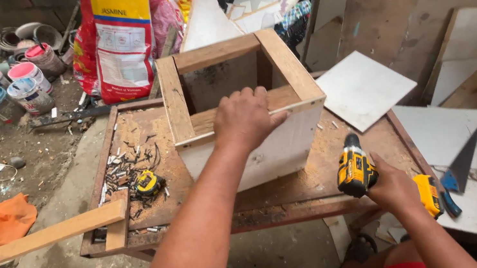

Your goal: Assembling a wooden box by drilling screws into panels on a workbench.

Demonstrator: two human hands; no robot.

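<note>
down by my right knee, my right hand [393,186] was wrapped shut around the grip of the yellow cordless drill [357,167], its nose tipped up and away from me toward the near panel of the wooden box frame [244,110]. the box lay ahead and to the left of the drill's tip, a short way off, not touching. my left hand [243,118] was nearer the box than the right: it rested palm-down on the near top rail, fingers curled over the edge and pressing it to the workbench [347,157]. the box's long axis ran away from me, slightly to the right. i couldn't tell what bit sat in the chuck; it was too small and dark. the box's far corners and inside floor were in shadow. further left, loose nails [129,160] and a yellow tape measure [148,184] lay on the bench, well apart from both hands
</note>
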